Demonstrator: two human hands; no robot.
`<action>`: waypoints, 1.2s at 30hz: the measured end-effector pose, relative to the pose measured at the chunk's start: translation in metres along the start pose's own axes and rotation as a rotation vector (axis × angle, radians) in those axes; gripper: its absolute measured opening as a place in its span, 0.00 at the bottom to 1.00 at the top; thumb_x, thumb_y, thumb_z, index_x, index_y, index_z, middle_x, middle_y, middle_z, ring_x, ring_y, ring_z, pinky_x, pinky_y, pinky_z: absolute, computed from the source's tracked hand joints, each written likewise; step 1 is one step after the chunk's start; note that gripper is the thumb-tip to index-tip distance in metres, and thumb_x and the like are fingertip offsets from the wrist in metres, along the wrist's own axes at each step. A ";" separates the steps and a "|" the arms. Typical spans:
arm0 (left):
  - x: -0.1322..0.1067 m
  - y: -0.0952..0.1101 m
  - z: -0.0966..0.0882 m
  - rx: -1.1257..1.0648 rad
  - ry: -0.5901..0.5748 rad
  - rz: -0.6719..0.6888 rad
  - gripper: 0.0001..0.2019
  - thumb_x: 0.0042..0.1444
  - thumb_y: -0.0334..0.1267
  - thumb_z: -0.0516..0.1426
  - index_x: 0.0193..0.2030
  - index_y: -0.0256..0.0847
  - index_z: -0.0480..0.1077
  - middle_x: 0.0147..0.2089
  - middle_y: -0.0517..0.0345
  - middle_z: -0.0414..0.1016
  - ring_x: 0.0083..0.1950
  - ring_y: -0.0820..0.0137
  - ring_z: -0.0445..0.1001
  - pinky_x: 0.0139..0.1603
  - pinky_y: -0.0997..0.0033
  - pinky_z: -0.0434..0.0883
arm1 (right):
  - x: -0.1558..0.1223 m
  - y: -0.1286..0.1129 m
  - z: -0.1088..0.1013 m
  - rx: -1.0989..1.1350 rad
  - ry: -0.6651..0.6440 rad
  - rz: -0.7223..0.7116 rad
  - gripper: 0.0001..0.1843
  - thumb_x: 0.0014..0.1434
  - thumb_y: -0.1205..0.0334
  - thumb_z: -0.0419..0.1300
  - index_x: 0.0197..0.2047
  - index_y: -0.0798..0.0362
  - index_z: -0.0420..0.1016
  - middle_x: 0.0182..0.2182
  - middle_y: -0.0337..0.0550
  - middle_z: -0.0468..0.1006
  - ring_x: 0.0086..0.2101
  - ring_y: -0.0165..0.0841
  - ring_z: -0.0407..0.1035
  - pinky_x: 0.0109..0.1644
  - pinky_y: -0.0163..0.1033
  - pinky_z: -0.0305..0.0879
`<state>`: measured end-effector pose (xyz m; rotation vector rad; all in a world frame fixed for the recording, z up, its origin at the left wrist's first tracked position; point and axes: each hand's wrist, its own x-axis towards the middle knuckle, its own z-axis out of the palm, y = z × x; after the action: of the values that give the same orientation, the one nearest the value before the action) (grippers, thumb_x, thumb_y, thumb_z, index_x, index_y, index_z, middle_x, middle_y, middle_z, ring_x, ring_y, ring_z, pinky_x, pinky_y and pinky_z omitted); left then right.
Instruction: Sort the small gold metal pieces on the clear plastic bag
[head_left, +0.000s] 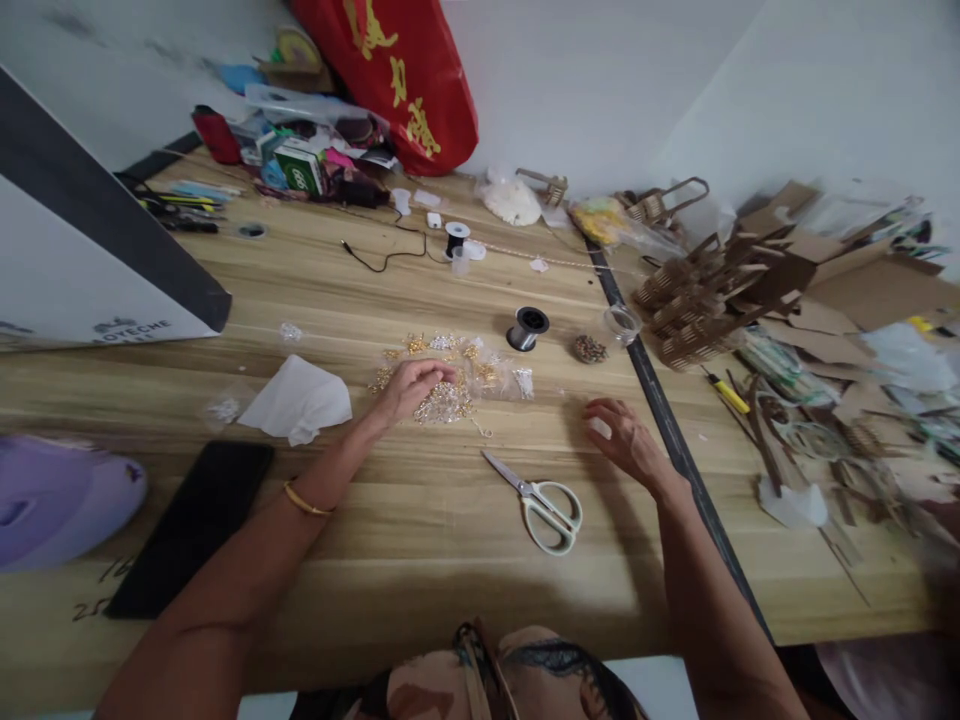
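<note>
Fingers of my left hand [411, 388] pinch together in the gold and silver trinket heap [450, 403] on the bench [450, 570]; those of my right hand [626, 440] hang apart, empty, near the scissors [546, 505]. The white box [75, 285] reads "OTECHE".

Seen on a pale, matt wood-grain table top [420, 520]: a glittering heap of gold- and silver-coloured metal bits [444, 402] beneath the left hand [411, 385], beside crinkled clear plastic bags [499, 375]. Nearby, scissors [544, 500] with bright, smooth metal blades and pale matt plastic handles; a soft, creased white paper tissue [298, 400]; a glossy black phone [193, 525]; a spool [527, 328] of shiny silvery wire. On the wrist, a polished gold-coloured bangle [306, 500]. Farther back, a shiny red plastic bag [397, 70] and rough, matt brown cardboard pieces [720, 290].
</note>
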<state>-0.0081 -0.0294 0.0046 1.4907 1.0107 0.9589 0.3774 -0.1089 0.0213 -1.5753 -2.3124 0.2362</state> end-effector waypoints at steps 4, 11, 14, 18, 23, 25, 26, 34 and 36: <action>0.001 0.005 0.000 -0.030 0.083 0.001 0.13 0.56 0.42 0.59 0.42 0.36 0.77 0.39 0.50 0.82 0.42 0.65 0.78 0.46 0.66 0.71 | 0.028 -0.027 0.003 0.090 0.074 -0.065 0.09 0.62 0.60 0.58 0.45 0.51 0.73 0.43 0.49 0.75 0.44 0.42 0.71 0.50 0.48 0.69; 0.007 0.009 0.001 0.012 0.228 0.002 0.12 0.54 0.45 0.59 0.31 0.37 0.75 0.33 0.53 0.80 0.36 0.66 0.76 0.41 0.68 0.70 | 0.090 -0.090 0.050 -0.074 0.088 -0.409 0.17 0.64 0.66 0.56 0.56 0.53 0.70 0.51 0.56 0.74 0.50 0.46 0.67 0.52 0.53 0.67; 0.010 0.008 0.004 0.076 0.229 0.026 0.10 0.55 0.42 0.58 0.36 0.37 0.76 0.34 0.52 0.80 0.36 0.66 0.77 0.41 0.68 0.71 | 0.109 -0.098 0.069 -0.132 0.099 -0.518 0.19 0.66 0.66 0.55 0.60 0.54 0.68 0.56 0.57 0.72 0.54 0.45 0.65 0.56 0.55 0.64; 0.014 0.006 0.011 0.215 0.186 0.095 0.10 0.56 0.36 0.57 0.41 0.39 0.77 0.41 0.51 0.81 0.44 0.62 0.77 0.49 0.64 0.71 | 0.123 -0.097 0.084 -0.106 0.059 -0.647 0.17 0.67 0.65 0.54 0.59 0.54 0.69 0.57 0.55 0.73 0.57 0.43 0.65 0.58 0.53 0.64; 0.014 -0.001 0.017 0.458 0.111 0.153 0.11 0.57 0.31 0.55 0.43 0.41 0.78 0.45 0.50 0.81 0.49 0.61 0.76 0.55 0.58 0.70 | 0.121 -0.097 0.087 -0.034 0.079 -0.686 0.16 0.67 0.68 0.53 0.56 0.53 0.73 0.53 0.51 0.78 0.56 0.40 0.68 0.59 0.51 0.67; 0.012 -0.004 0.016 0.499 0.095 0.150 0.13 0.56 0.28 0.55 0.44 0.41 0.78 0.46 0.50 0.81 0.49 0.61 0.76 0.55 0.58 0.70 | 0.118 -0.097 0.087 -0.013 0.082 -0.668 0.15 0.67 0.68 0.53 0.55 0.53 0.74 0.53 0.50 0.78 0.56 0.40 0.69 0.59 0.51 0.67; 0.011 -0.006 0.016 0.512 0.088 0.152 0.14 0.56 0.27 0.55 0.44 0.41 0.78 0.46 0.50 0.80 0.50 0.61 0.76 0.56 0.57 0.70 | 0.116 -0.097 0.087 -0.005 0.083 -0.657 0.15 0.67 0.68 0.53 0.54 0.53 0.74 0.53 0.50 0.78 0.56 0.40 0.69 0.59 0.51 0.67; 0.009 -0.008 0.014 0.556 0.069 0.228 0.15 0.53 0.25 0.56 0.44 0.41 0.78 0.46 0.50 0.80 0.51 0.60 0.74 0.58 0.55 0.67 | 0.110 -0.095 0.091 0.159 0.147 -0.582 0.13 0.67 0.66 0.52 0.51 0.52 0.75 0.48 0.50 0.80 0.51 0.38 0.72 0.56 0.47 0.71; 0.009 -0.007 0.015 0.550 0.072 0.225 0.13 0.54 0.26 0.56 0.43 0.42 0.78 0.45 0.51 0.80 0.50 0.60 0.74 0.58 0.55 0.67 | 0.111 -0.094 0.092 0.162 0.183 -0.583 0.12 0.67 0.66 0.53 0.49 0.52 0.75 0.46 0.50 0.80 0.49 0.37 0.73 0.54 0.46 0.72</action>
<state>0.0087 -0.0248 -0.0042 2.0711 1.2428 0.9373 0.2254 -0.0373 -0.0149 -0.7624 -2.4146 0.1230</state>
